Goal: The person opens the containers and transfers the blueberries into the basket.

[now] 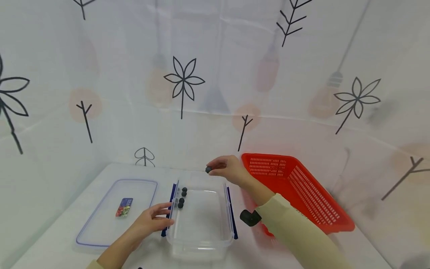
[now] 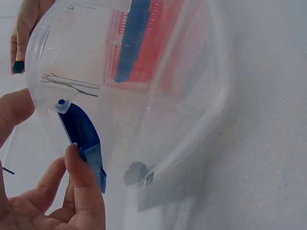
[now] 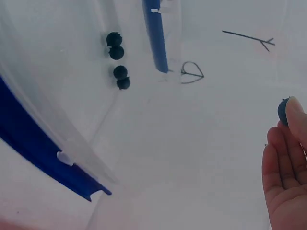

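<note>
My right hand [image 1: 231, 171] pinches a dark blueberry [image 1: 208, 169] between thumb and fingertips, above the far right part of a clear plastic box [image 1: 201, 244]. In the right wrist view the same blueberry [image 3: 283, 112] shows its small crown. Several more blueberries [image 1: 181, 200] lie in two pairs along the left inside wall of the box. My left hand [image 1: 151, 221] holds that box's left side, its thumb at the rim. In the left wrist view, a fingertip touches the blue side latch [image 2: 86, 136], which hangs unfastened. The hand's inner fingers are partly hidden there.
A red perforated basket [image 1: 299, 186] stands to the right of the box, beyond my right forearm. On the left lies a clear lid [image 1: 97, 220] with a blue edge and a printed label [image 1: 124, 207]. A patterned curtain [image 1: 215, 130] hangs behind the white table.
</note>
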Demonstrator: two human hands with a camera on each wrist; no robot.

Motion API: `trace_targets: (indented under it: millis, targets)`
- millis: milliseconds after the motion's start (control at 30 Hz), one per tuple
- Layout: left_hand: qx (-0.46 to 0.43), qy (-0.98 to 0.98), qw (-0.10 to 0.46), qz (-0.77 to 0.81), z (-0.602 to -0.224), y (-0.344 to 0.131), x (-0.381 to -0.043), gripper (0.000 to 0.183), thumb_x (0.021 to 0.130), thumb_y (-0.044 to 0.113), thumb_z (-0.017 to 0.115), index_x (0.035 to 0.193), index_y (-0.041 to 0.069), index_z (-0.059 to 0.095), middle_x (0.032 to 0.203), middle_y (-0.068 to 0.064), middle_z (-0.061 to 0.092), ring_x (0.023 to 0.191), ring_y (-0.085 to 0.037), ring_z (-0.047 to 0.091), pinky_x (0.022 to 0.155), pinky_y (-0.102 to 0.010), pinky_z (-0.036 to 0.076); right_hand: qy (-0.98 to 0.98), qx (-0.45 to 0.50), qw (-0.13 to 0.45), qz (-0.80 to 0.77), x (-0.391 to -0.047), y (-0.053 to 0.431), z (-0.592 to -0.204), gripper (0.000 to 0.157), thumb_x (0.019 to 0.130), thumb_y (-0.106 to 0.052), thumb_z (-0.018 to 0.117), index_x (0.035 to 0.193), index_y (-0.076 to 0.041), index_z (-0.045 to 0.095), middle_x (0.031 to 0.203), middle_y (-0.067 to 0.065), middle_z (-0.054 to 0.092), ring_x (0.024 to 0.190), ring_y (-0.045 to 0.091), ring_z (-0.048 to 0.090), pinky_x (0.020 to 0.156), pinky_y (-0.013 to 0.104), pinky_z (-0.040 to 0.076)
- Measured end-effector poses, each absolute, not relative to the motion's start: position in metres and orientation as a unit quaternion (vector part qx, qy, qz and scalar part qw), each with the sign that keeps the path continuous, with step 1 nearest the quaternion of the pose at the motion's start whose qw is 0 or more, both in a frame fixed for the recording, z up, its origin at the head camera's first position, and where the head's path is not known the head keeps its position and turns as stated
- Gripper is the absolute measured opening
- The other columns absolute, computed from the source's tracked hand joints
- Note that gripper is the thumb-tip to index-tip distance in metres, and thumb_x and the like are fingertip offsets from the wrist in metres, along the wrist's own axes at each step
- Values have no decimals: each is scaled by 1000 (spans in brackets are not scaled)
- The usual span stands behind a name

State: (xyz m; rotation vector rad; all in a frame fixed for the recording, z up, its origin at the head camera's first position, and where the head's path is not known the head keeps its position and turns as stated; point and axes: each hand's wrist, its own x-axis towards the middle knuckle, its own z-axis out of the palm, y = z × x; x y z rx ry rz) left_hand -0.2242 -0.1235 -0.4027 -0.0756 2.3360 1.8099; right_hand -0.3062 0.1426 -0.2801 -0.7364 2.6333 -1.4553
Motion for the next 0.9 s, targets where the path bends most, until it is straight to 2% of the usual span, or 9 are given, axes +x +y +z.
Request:
trace_targets:
  millis: [500,900]
  targets:
    - [-21,784,92,613,-404,-125,-226,67,76,23,78,134,7,47,123,-16,55,95,-21,58,79,-41,52,877,-205,-58,-432,-293,210,-279,22,83,-12,71,105,-7,69,94,3,68,90,20,62,78,31,53]
    - [-13,782,92,617,-406,-125,-224,69,76,25,78,134,6,47,123,-17,54,95,-21,57,80,-41,51,893,-142,-61,-423,-294,269,-292,32,85,-20,69,113,-6,66,102,7,67,96,24,60,82,36,52]
